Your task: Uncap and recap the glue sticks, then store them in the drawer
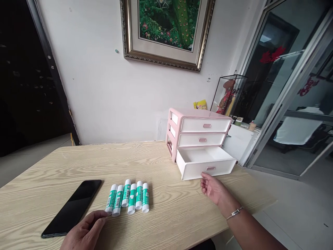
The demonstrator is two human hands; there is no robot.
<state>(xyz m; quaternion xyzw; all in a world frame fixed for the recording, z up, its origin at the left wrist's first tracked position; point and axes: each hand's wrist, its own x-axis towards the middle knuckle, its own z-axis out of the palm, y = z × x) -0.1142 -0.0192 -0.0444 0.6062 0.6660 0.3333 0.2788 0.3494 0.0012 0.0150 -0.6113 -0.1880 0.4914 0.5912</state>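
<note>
Glue sticks [126, 193] lay on the table [169, 208], where a bump from our left hand [83, 232] (grip unclear) could've rolled them; our right hand [212, 188], empty, half-curled, sat at the drawer [195, 171].

No wording can be read. The green labels [132, 197] on the white tubes [126, 194] carry barcodes [117, 201] and print too small to make out. A small anchor-shaped mark [208, 80] stands on the wall [99, 93].

6 green-white tubes [126, 195], lying in uneven row, open white drawer [194, 171]
</note>
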